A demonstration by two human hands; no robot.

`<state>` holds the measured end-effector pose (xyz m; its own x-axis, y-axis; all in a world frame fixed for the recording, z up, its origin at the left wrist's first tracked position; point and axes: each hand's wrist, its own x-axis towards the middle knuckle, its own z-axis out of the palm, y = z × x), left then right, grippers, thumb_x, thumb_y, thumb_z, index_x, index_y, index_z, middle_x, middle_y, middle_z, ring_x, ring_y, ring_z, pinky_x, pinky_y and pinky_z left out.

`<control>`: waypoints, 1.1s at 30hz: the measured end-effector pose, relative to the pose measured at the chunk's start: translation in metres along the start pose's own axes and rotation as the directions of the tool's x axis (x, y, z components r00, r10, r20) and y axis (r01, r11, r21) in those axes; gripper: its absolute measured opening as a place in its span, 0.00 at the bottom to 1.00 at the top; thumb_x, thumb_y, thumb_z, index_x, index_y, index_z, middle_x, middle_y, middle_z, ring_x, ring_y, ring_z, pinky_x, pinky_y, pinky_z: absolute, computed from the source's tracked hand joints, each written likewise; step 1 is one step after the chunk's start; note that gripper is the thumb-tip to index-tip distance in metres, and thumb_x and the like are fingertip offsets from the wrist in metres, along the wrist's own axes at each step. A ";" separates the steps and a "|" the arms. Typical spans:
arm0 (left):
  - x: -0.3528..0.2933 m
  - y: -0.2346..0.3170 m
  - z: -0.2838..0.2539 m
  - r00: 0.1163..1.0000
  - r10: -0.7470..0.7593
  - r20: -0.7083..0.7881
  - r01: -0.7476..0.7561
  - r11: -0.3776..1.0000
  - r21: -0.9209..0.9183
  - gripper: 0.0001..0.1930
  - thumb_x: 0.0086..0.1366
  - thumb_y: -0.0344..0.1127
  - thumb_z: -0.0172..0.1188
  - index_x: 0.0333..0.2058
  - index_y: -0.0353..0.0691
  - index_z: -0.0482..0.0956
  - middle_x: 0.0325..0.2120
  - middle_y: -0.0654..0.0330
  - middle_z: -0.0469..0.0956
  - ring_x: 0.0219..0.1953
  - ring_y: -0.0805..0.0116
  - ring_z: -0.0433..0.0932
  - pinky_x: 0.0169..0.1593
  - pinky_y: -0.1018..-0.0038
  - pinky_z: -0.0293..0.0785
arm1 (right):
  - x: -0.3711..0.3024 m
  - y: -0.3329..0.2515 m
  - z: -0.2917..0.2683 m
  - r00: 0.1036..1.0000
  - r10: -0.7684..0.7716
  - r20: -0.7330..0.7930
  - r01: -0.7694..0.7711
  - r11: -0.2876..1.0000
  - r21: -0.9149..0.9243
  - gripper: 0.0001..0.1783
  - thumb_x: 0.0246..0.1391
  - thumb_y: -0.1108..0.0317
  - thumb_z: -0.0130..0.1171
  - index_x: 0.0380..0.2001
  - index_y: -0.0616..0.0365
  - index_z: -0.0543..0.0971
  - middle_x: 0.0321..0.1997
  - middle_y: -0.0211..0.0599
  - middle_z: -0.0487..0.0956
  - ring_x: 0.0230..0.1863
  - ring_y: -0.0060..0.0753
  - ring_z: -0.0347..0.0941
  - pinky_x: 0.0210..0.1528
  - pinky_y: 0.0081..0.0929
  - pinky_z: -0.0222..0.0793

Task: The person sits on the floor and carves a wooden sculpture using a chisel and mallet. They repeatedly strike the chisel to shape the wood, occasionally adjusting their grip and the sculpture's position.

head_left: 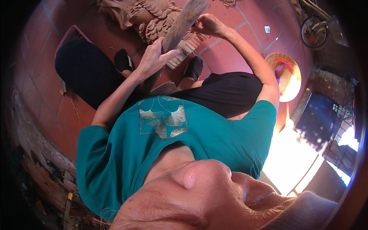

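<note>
Red tiled floor [218, 57] under me, pale joints running at a slant; bright light at the right of the frame, a straw hat [286, 78] lying on that side, a bicycle wheel [314, 32] in the upper right.

I sit low, knees in dark trousers [230, 94] spread wide, both feet forward. Between them, upper centre, a long wooden board [181, 27]. Its long axis slants: upper end near the top edge of the frame, just right of centre, the rest coming down and leftward toward my lap. Lower end lost in shadow below my wrist; I can't make out where it stops.

Left hand [155, 55] is on the board, laid across its nearer part, thumb stretched to the right side, fingers along the left. A firm-looking hold, palm down. Right hand [210, 26] sits higher, right of the board, close by its farther part. Fingers bent inward, tips next to the edge; whether they touch it or pinch something small, I can't make out.

So the left is nearer the lap end, the right nearer the far end, wood slanting between.

Beyond the board, upper left of centre: a heap of brown discs [153, 17]. Under its right side, a ridged stack [189, 46].
</note>
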<state>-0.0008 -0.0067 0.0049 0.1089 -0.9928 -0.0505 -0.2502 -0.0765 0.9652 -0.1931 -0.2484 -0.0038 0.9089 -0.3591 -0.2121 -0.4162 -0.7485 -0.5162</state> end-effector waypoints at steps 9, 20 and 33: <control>-0.005 0.019 -0.005 0.992 0.017 -0.122 -0.043 0.976 -0.215 0.23 0.67 0.46 0.67 0.49 0.31 0.76 0.28 0.60 0.80 0.26 0.76 0.76 0.31 0.75 0.74 | -0.005 -0.008 -0.008 0.979 -0.184 -0.086 0.183 0.983 -0.019 0.18 0.60 0.53 0.66 0.42 0.56 0.78 0.29 0.42 0.78 0.31 0.49 0.78 0.36 0.43 0.73; 0.001 0.008 -0.013 0.988 -0.142 0.057 0.151 0.963 -0.223 0.27 0.67 0.48 0.67 0.53 0.30 0.76 0.26 0.62 0.77 0.24 0.76 0.75 0.27 0.75 0.73 | -0.012 0.002 -0.017 0.960 -0.088 -0.265 0.072 0.995 -0.070 0.22 0.59 0.50 0.68 0.44 0.56 0.78 0.28 0.44 0.82 0.32 0.50 0.81 0.35 0.43 0.76; 0.000 0.026 -0.013 0.992 -0.094 0.079 0.110 0.966 -0.235 0.30 0.67 0.49 0.67 0.57 0.29 0.74 0.28 0.60 0.79 0.26 0.76 0.76 0.30 0.76 0.74 | -0.011 0.014 -0.006 0.977 -0.080 -0.200 0.092 0.994 0.051 0.20 0.60 0.51 0.68 0.40 0.57 0.79 0.28 0.42 0.80 0.27 0.37 0.75 0.33 0.34 0.71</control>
<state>0.0051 -0.0073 0.0332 0.0558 -0.9854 -0.1606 -0.0035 -0.1611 0.9869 -0.2093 -0.2576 -0.0038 0.9155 -0.4022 -0.0003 -0.3291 -0.7487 -0.5754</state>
